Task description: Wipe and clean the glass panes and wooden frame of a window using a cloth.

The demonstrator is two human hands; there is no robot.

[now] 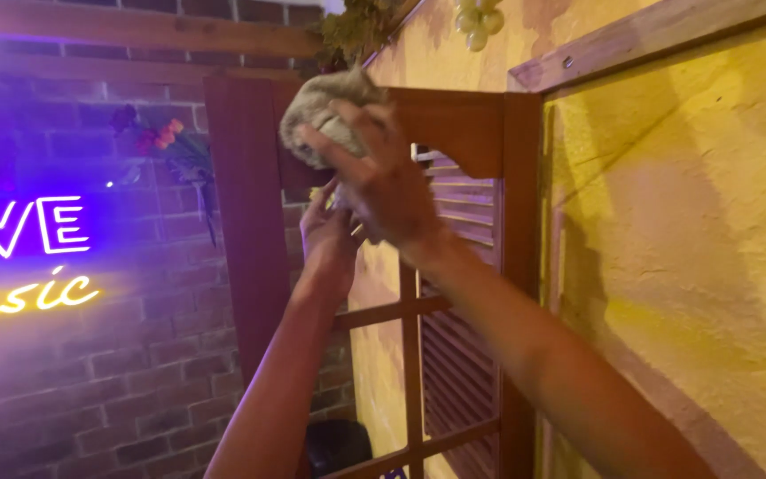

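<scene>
Both arms are raised toward a wooden louvred shutter [467, 266] mounted on a yellow textured wall [702, 231].

Right hand [383, 182]: closed around a crumpled grey-beige cloth [321, 111]. The fingers [334, 151] wrap over the lower part of the cloth; most of the cloth bulges above and to the left of the knuckles. The cloth is held against the upper part of the shutter, at the top edge of its dark wooden frame, left of the slatted panel.

Left hand [328, 235]: positioned directly below and partly behind the right hand, fingers pointing upward toward the cloth. The right hand hides its fingertips, so whether it grips anything cannot be determined.

Shutter: horizontal slats fill the right-hand panel; a vertical post and crossbars show beside it, with the yellow wall visible through the openings.

Surroundings: a brick wall [135, 355] to the left carries an illuminated neon sign [24, 257] in white and yellow, washed in purple light. Artificial flowers [166, 142] hang on the brick near the shutter's left edge. A cluster of pale green grapes [479, 22] hangs at the top of the yellow wall. A dark rounded object [337, 443], unidentifiable, sits at the bottom below the arms.
</scene>
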